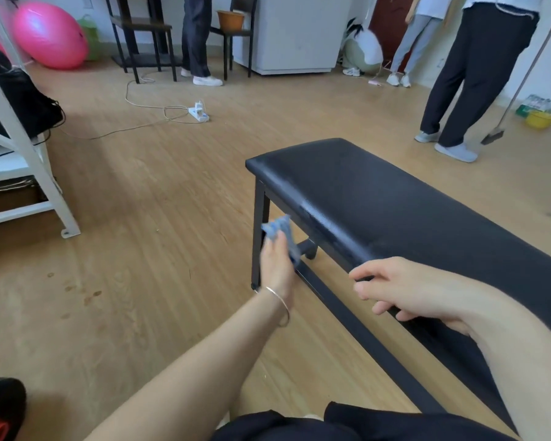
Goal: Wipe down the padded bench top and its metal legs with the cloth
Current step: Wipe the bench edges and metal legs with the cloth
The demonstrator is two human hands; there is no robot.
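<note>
Head view: a black padded bench (395, 198) stands on a wooden floor (147, 218) and runs from the lower right of the frame up toward the middle. The left hand (275, 265) reaches to the bench's nearest corner leg (257, 218). Its fingers are closed around a bunched blue cloth (279, 229), which it presses against that black metal leg about halfway up. The hand and cloth are blurred. A thin bracelet (282, 307) sits on that wrist. Below the pad, a low black rail (363, 332) runs along the bench's length from just behind the cloth.

The right hand (404, 288) lies on the long edge of the bench top. Its fingers are loosely bent over the rim, resting rather than clasping.

Beyond the bench's far end a person in dark trousers (477, 74) stands with a broom (492, 136). Left of the bench, across the floor, lie a white power strip (199, 113) with its cord and a white metal frame (29, 160). A pink ball (50, 36) sits far off behind that.
</note>
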